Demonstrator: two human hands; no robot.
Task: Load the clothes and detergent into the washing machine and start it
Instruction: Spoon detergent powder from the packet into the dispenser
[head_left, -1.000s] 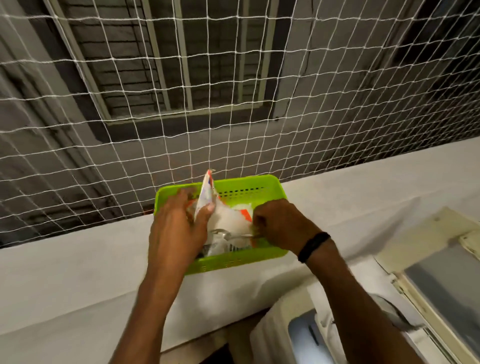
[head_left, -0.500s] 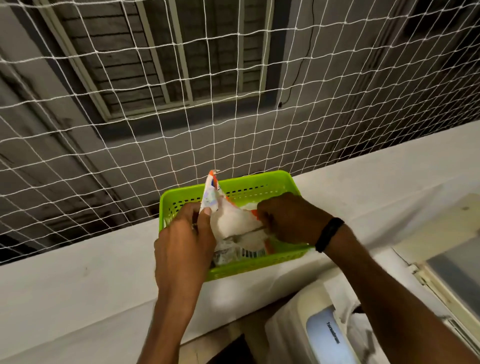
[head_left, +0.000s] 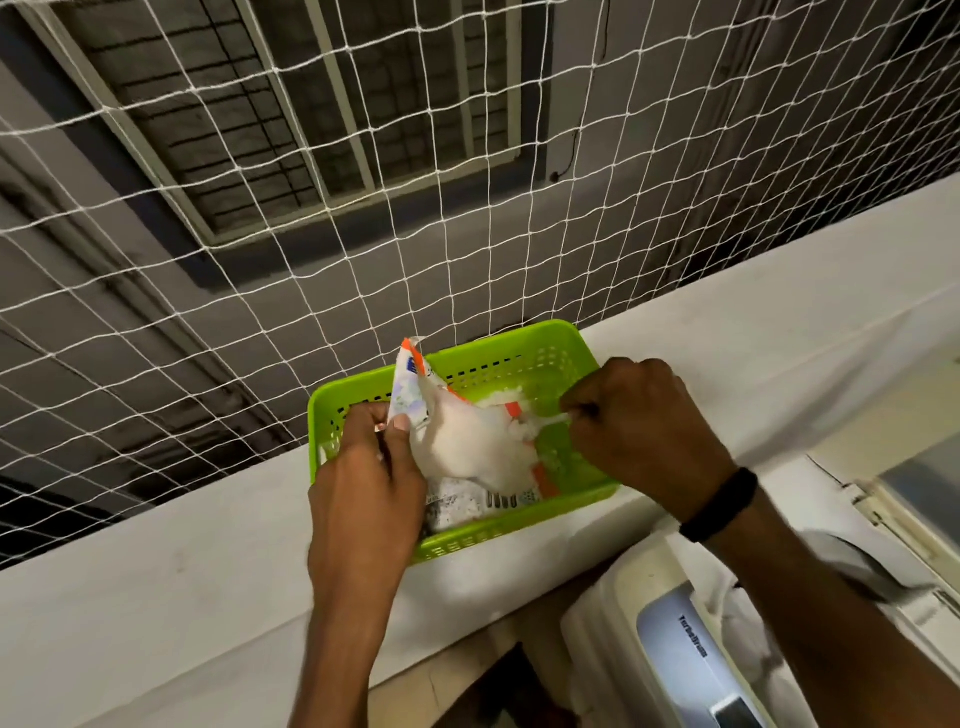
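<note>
Two hands work over the green basket (head_left: 550, 343) that sits on the white ledge (head_left: 156, 597). The left hand (head_left: 363, 499) pinches the torn edge of the detergent packet (head_left: 467, 447) between thumb and fingers, keeping it upright inside the basket, much as half a second ago. The right hand (head_left: 639, 421), which was then pressed against the packet's mouth, has drawn out to the right. Its fingers are curled round the thin handle of a spoon (head_left: 553, 417), whose tip, white with powder, lies just at the opening. Below the ledge, the washing machine (head_left: 675, 639) shows more of its top than before
</note>
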